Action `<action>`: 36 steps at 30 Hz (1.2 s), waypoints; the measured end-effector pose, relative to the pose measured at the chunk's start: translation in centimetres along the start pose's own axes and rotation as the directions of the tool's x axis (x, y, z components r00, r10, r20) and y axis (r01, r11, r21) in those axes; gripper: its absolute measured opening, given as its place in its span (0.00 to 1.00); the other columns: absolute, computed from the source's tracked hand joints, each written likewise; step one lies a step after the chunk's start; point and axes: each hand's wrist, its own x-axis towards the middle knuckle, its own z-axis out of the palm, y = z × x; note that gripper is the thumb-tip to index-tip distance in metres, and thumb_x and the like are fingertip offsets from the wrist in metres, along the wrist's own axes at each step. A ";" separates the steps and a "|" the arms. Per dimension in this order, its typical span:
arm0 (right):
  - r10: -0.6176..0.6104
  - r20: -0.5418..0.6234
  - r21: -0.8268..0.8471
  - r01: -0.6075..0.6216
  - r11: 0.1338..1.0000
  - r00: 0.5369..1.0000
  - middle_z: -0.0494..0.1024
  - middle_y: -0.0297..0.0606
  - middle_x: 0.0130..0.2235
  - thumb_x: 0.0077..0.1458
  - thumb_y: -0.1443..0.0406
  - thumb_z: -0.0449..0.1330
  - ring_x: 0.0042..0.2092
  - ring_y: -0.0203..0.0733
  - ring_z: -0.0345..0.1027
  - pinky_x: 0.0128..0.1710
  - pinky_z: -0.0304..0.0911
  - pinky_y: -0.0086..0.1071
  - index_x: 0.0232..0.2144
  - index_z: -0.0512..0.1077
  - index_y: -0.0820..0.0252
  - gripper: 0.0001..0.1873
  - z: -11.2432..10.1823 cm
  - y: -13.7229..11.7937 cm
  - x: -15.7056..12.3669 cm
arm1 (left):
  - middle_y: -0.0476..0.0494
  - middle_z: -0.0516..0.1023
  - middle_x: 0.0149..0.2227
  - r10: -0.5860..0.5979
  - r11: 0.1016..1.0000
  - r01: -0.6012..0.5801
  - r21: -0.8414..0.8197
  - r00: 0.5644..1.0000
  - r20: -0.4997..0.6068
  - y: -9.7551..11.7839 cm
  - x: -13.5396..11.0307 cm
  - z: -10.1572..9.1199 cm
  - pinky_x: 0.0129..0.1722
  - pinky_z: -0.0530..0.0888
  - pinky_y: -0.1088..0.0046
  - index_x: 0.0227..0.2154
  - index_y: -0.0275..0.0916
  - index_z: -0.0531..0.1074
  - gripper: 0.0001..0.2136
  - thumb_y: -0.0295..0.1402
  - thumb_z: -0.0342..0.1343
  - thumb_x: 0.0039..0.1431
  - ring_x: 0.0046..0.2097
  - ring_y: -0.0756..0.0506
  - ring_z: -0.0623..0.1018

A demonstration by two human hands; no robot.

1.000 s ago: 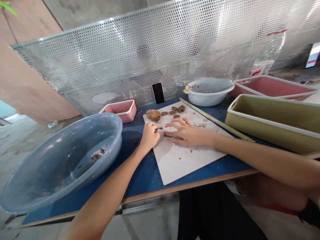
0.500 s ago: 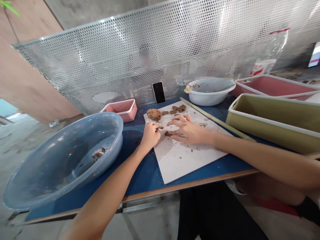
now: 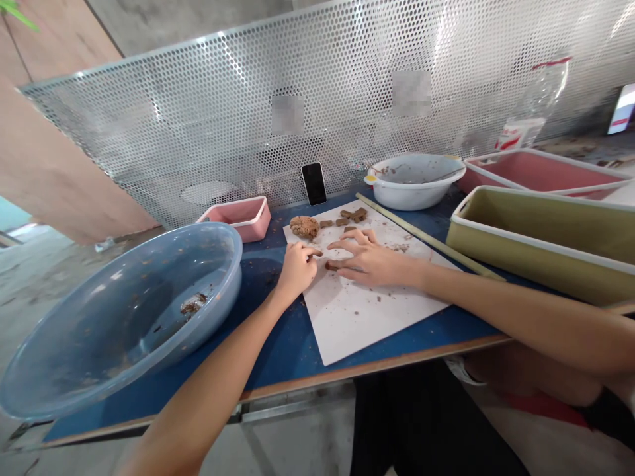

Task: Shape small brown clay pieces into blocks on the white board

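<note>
My left hand (image 3: 297, 268) rests at the left edge of a white board (image 3: 342, 324), index finger stretched out, its tip dark with brown matter. My right hand (image 3: 364, 258) lies over the middle of the board with fingers spread. At its fingertips is a small brown lump (image 3: 331, 265), which looks like clay; the hand partly hides it, and I cannot tell whether it is gripped. Beyond my hands sit a large rough ball of brown clay (image 3: 304, 227) and several small clay pieces (image 3: 358, 215). Crumbs are scattered on the board.
A big blue basin (image 3: 213, 264) stands left, before a small pink tub (image 3: 255, 221). A phone (image 3: 314, 183) leans on the perforated metal screen (image 3: 223, 132). At right are a thin stick (image 3: 431, 238), a white basin (image 3: 411, 195), a green planter (image 3: 536, 244) and a bottle (image 3: 533, 109).
The view has shifted very slightly. Both hands keep nearly the same pose and place on the board, and the clay pieces stay where they were.
</note>
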 end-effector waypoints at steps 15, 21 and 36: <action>-0.092 0.028 -0.030 0.093 0.995 0.995 0.75 0.43 0.71 0.79 0.56 0.57 0.71 0.67 0.58 0.66 0.56 0.69 0.55 0.87 0.47 0.18 -0.3 0.5 -0.1 | 0.38 0.81 0.41 -0.006 1.000 0.006 0.015 1.000 -0.002 0.1 0.0 -0.1 0.62 0.76 0.54 0.45 0.42 0.91 0.21 0.17 0.54 0.64 0.51 0.35 0.79; -0.077 -0.002 -0.039 0.077 0.996 0.997 0.76 0.44 0.70 0.80 0.56 0.56 0.70 0.68 0.59 0.63 0.58 0.66 0.54 0.88 0.48 0.20 -0.2 0.6 -0.2 | 0.38 0.81 0.41 -0.003 1.000 0.003 -0.006 1.000 -0.011 0.0 0.1 -0.1 0.62 0.75 0.54 0.44 0.42 0.91 0.21 0.17 0.54 0.64 0.52 0.35 0.78; -0.168 0.024 -0.034 0.169 0.985 0.986 0.76 0.43 0.71 0.77 0.58 0.58 0.70 0.67 0.59 0.63 0.59 0.65 0.53 0.88 0.48 0.17 -0.6 1.9 -0.6 | 0.38 0.82 0.41 0.005 1.000 -0.005 0.001 1.000 -0.008 0.3 0.1 -0.3 0.59 0.76 0.54 0.44 0.42 0.91 0.22 0.16 0.55 0.63 0.50 0.35 0.78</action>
